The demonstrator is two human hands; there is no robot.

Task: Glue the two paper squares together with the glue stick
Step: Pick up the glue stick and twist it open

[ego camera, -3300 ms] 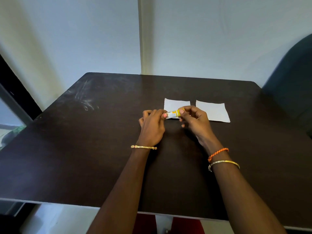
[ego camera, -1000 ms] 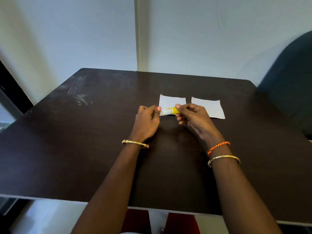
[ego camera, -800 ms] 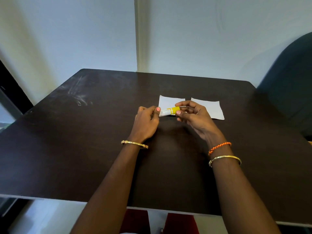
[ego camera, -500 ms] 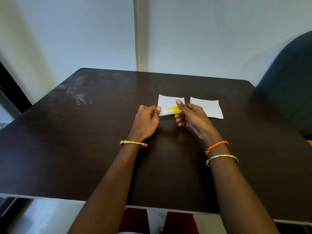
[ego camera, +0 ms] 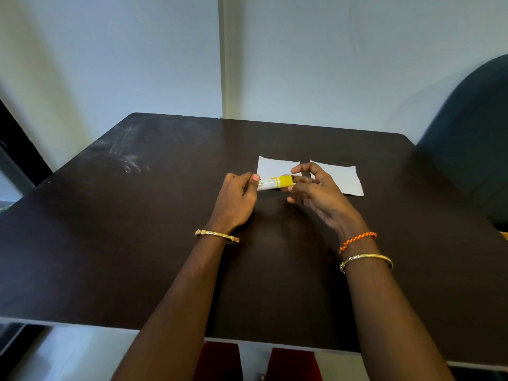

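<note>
Showing the head view, the only one supplied: a person is sitting at a dark counter (ego camera: 165, 243) and is working a glue stick (ego camera: 275, 183) between both hands, just above the surface. The left hand (ego camera: 236, 200) is pinching the white, printed end of the stick between thumb and fingers; this grip is closed firmly on the barrel. The right hand (ego camera: 316, 188) is meeting the yellow end, but its grip is looser: the fingertips are touching or just beside the yellow part while the other fingers are spreading open. Whether it is actually clamping the stick cannot be told, and no glue tip is showing.

Two paper squares are lying flat on the counter just beyond the hands. The left paper square (ego camera: 275, 167) is sitting directly behind the stick and is partly hidden by it; the right paper square (ego camera: 343, 178) is lying beside it, apart by a narrow strip of bare counter. Neither is showing any visible glue, and they are not overlapping.

As a judgement, the task is standing at its opening step, readying the stick. Spreading glue on one square, laying the other on it and pressing the two together are all remaining.
</note>
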